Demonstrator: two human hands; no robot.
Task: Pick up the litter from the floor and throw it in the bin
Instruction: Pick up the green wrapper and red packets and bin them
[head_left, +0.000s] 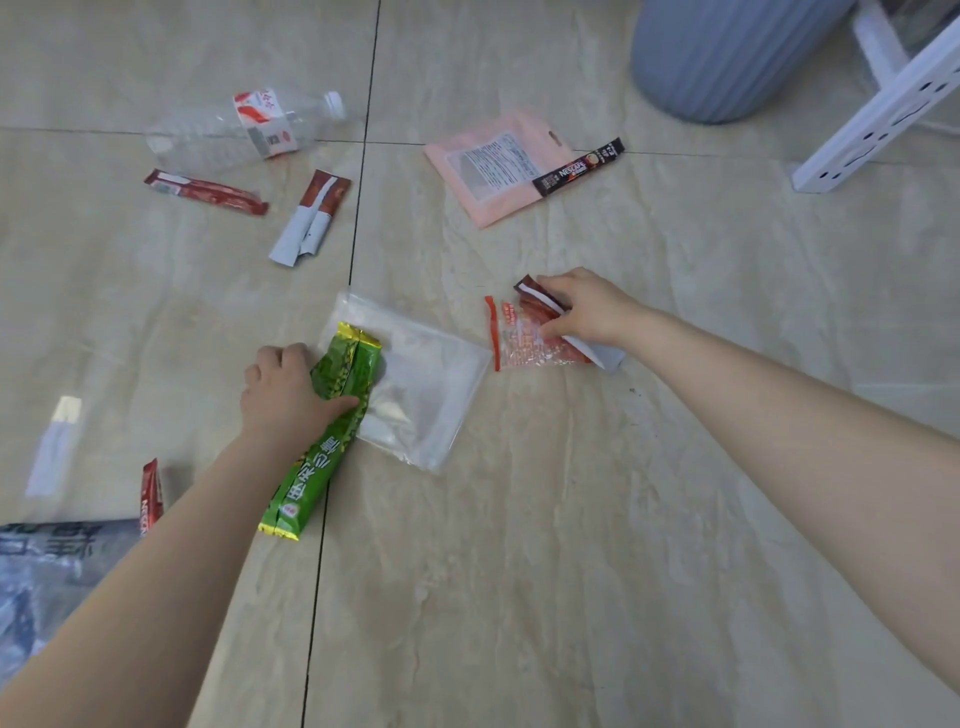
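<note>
Litter lies scattered on the tiled floor (571, 519), well short of the blue-grey bin (727, 57), whose inside is out of view. Nearer than the bin, the left hand (283, 395) curls its fingers around a green packet (327, 447) beside a clear bag (426, 395), while the right hand (582, 312) pinches a brown sachet (535, 299) over a red-printed wrapper (524, 343)

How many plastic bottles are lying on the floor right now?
1: a clear plastic bottle with a red-and-white label lies on its side at the upper left, beyond the red sachets. Others may lie outside the view.
</note>
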